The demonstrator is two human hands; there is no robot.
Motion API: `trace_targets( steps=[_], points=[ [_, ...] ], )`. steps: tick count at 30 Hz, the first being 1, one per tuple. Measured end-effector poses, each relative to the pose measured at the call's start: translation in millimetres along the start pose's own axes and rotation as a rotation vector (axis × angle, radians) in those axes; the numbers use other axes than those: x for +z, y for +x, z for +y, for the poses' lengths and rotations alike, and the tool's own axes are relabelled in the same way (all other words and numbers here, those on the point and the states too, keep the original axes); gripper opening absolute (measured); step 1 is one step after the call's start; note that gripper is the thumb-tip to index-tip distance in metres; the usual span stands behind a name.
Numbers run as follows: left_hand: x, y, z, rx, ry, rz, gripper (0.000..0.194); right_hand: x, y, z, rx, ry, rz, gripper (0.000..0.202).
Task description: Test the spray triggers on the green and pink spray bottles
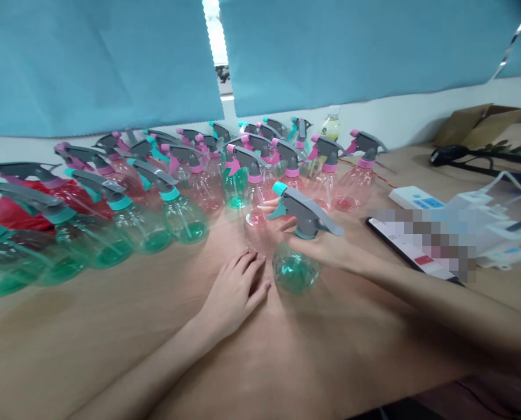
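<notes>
A clear green spray bottle [297,271] with a grey trigger head and turquoise nozzle stands upright in front of me. My right hand [330,249] is around its neck, below the collar, with some fingers reaching out behind the trigger; the bottle partly hides them. Just left of that bottle, my left hand [236,286] lies on the table with its fingers loosely spread and nothing in it. Beyond the right fingertips stands a pink spray bottle [255,201]. The nearest green bottle in the left row [185,221] is up and left of my left hand.
Several pink and green spray bottles crowd the back and left of the wooden table [155,326]. A red plastic bag [13,207] lies among them. At right are a phone [413,248], white power strips [418,199], black cables and a cardboard box [474,125].
</notes>
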State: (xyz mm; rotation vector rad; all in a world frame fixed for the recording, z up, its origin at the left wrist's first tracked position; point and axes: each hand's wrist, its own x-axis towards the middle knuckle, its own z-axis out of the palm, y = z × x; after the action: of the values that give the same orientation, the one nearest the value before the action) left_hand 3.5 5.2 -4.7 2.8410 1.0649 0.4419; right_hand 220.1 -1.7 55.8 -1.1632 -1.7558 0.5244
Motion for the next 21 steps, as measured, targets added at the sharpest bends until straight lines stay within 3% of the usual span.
trace_targets(
  steps=[4, 10, 15, 21],
  points=[
    [-0.6, 1.7, 0.1, 0.004, 0.008, -0.001, 0.041, -1.4, -2.0, -3.3, 0.052, -0.062, -0.001, 0.019],
    [-0.5, 3.4, -2.0, 0.032, 0.02, -0.004, 0.044, -9.4, -12.5, -3.2, 0.161, -0.112, 0.043, 0.043],
    [2.0, 3.8, -6.0, 0.05, 0.037, 0.02, 0.041, -24.2, -24.8, -5.5, 0.068, -0.078, -0.087, 0.05],
    [5.3, 5.7, -7.5, 0.056, 0.053, 0.013, 0.044, -27.2, -47.1, 1.6, 0.074, -0.144, -0.068, 0.062]
  ],
)
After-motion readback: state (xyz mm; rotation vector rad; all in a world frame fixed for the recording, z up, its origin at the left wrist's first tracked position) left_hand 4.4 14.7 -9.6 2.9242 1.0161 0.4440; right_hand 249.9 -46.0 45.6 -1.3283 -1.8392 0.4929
